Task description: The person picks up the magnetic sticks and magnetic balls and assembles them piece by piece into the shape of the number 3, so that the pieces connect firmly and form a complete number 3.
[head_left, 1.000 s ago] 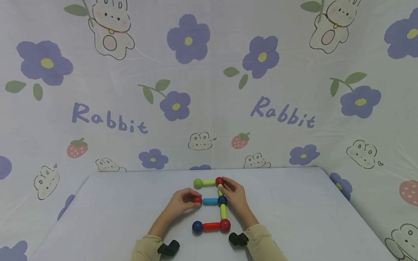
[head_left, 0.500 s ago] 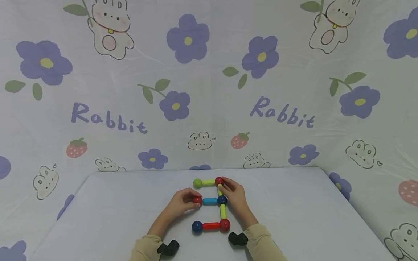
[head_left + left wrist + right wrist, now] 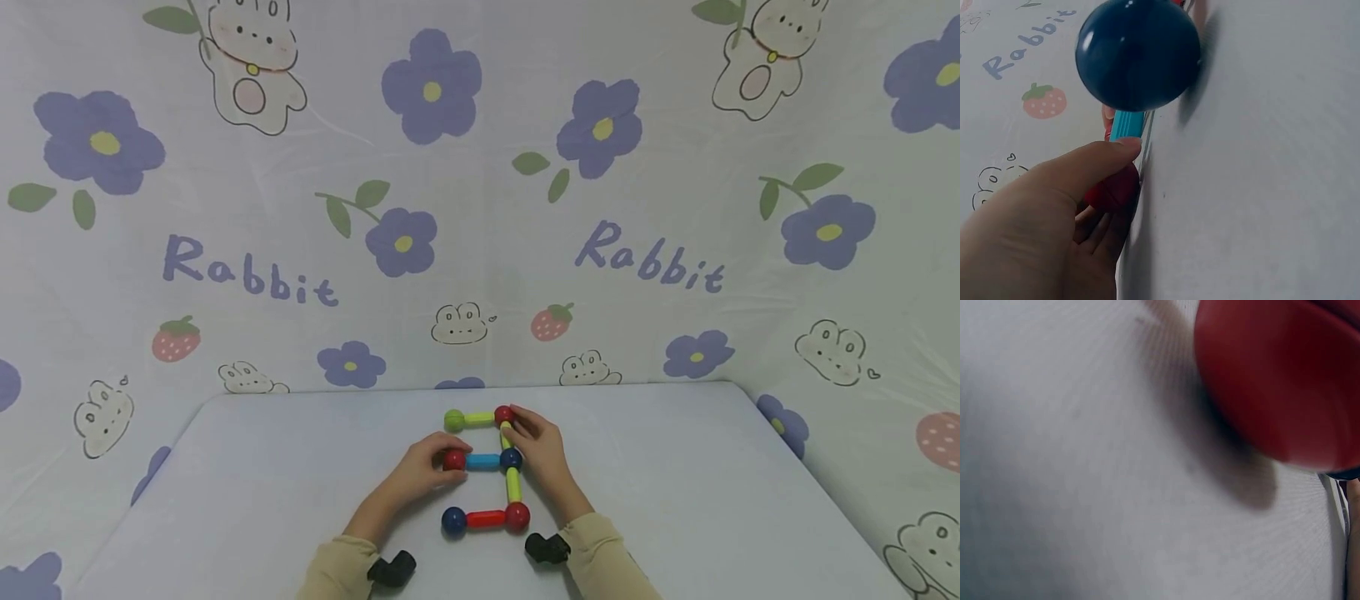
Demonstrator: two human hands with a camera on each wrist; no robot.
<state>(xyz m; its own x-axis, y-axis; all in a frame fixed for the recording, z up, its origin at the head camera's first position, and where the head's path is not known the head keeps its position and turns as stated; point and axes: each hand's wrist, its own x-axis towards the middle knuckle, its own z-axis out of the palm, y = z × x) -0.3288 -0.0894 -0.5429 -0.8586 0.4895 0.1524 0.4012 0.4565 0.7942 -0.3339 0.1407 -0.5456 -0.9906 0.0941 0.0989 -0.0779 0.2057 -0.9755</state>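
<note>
A figure of balls and rods, like a magnetic building toy, lies on the table. My left hand (image 3: pixel 415 469) holds the red ball (image 3: pixel 453 460) of its middle arm, thumb and fingers on either side. That ball meets a light blue rod (image 3: pixel 483 462), which runs to a dark blue ball (image 3: pixel 511 459). My right hand (image 3: pixel 546 454) grips the upper yellow-green rod (image 3: pixel 506 435), a finger against the far red ball (image 3: pixel 503 414). In the left wrist view, my thumb reaches over the red ball (image 3: pixel 1115 189) to the blue rod (image 3: pixel 1127 125).
The far arm ends in a green ball (image 3: pixel 453 420). Nearer me, a red rod (image 3: pixel 486 519) joins a dark blue ball (image 3: pixel 453 521) and a large red ball (image 3: pixel 517 517), close to my right wrist. A patterned cloth (image 3: pixel 480 183) rises behind the white table (image 3: pixel 675 475).
The gap between the left red ball and the blue rod has closed. My left hand has shifted slightly right, its fingertips now past the ball. The right hand has stayed in place.
</note>
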